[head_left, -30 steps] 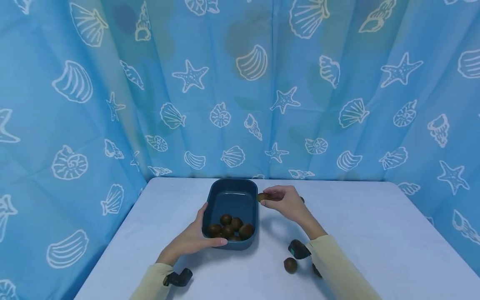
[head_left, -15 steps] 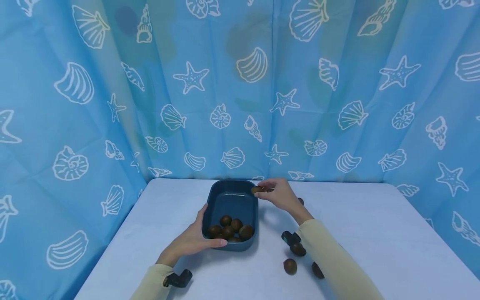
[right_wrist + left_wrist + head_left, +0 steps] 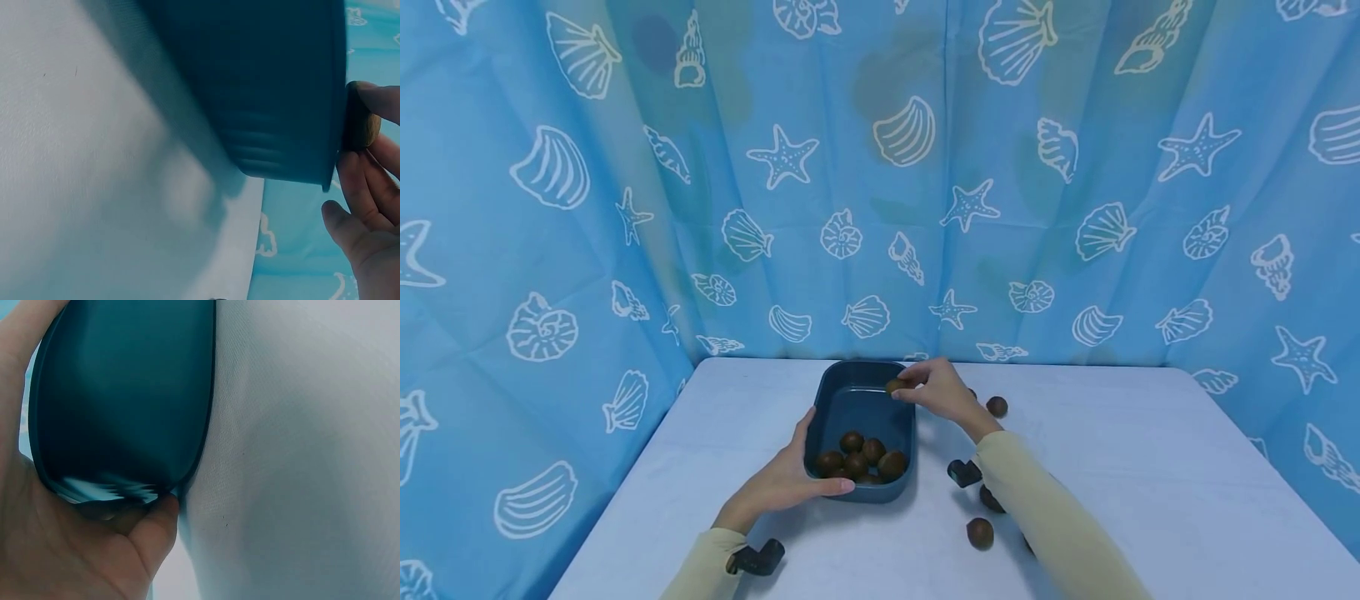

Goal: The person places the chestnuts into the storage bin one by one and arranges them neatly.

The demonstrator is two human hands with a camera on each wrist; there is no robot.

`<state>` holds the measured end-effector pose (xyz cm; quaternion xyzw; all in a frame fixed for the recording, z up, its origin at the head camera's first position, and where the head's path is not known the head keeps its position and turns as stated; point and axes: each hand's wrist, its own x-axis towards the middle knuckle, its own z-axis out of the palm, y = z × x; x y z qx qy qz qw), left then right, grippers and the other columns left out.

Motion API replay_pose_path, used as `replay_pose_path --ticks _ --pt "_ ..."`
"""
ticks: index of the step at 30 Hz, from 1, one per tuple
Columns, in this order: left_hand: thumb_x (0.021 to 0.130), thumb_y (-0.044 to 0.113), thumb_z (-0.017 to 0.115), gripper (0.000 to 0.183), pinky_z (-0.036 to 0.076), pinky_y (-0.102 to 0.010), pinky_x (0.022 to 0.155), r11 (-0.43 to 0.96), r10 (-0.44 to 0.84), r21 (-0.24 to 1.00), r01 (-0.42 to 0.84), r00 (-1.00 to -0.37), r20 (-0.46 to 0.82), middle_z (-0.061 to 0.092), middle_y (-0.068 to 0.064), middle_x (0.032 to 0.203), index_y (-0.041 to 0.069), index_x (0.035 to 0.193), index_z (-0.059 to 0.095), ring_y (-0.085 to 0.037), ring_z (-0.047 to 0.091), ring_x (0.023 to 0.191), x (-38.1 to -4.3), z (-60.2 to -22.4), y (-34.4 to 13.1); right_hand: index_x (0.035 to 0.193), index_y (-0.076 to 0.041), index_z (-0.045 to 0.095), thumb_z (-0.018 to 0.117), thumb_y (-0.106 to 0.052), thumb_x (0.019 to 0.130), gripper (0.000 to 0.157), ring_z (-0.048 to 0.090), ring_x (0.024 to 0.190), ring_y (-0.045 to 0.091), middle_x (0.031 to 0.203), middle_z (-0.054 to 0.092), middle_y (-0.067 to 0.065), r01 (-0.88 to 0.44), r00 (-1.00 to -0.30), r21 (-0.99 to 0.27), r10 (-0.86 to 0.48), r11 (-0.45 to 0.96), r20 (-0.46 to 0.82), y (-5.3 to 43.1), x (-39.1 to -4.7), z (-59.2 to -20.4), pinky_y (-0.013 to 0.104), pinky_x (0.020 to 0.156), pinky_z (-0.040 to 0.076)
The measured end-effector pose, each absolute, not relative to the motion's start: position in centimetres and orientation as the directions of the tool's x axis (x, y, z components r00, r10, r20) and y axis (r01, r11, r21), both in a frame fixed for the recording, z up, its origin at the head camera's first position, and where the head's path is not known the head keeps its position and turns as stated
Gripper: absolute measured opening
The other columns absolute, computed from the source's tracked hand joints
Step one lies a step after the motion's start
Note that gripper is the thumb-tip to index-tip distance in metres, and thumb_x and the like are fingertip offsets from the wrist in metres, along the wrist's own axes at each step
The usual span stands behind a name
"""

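Observation:
A dark blue rectangular container (image 3: 862, 408) stands on the white table, with several brown chestnuts (image 3: 854, 463) gathered at its near end. My left hand (image 3: 786, 479) grips its near left corner, fingers along the left side and thumb across the near wall. In the left wrist view the thumb (image 3: 153, 534) bends against the container's end. My right hand (image 3: 940, 390) pinches a chestnut (image 3: 895, 386) between thumb and fingers over the far right part of the container. From the right wrist, that chestnut (image 3: 361, 122) shows right at the rim.
Loose chestnuts lie right of the container: one near the front (image 3: 980, 533), one at the back (image 3: 997, 407), others partly hidden by the right arm. A black wrist camera (image 3: 964, 473) hangs under the right sleeve, another (image 3: 758, 557) at the left. A blue shell-print curtain (image 3: 880, 208) hangs behind.
My right hand has moved left with the chestnut, from outside the container's right rim to over its inside. The left hand and container have stayed put.

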<state>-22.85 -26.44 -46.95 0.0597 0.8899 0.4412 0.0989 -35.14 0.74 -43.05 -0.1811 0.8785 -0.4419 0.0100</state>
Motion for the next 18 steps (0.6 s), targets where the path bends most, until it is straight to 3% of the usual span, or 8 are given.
replay_pose_path --ticks 18 --pt "0.076 0.063 0.084 0.134 0.034 -0.073 0.117 0.619 0.187 0.785 0.011 -0.973 -0.134 0.024 -0.017 0.172 0.023 0.167 -0.006 -0.045 0.034 0.153 -22.9 -46.9 -26.5 0.116 -0.007 0.077 0.081 -0.02 0.09 0.029 0.07 0.102 0.02 0.112 0.075 0.007 -0.351 -0.91 -0.709 -0.402 0.612 0.103 -1.8 -35.1 -43.3 0.038 0.089 0.063"
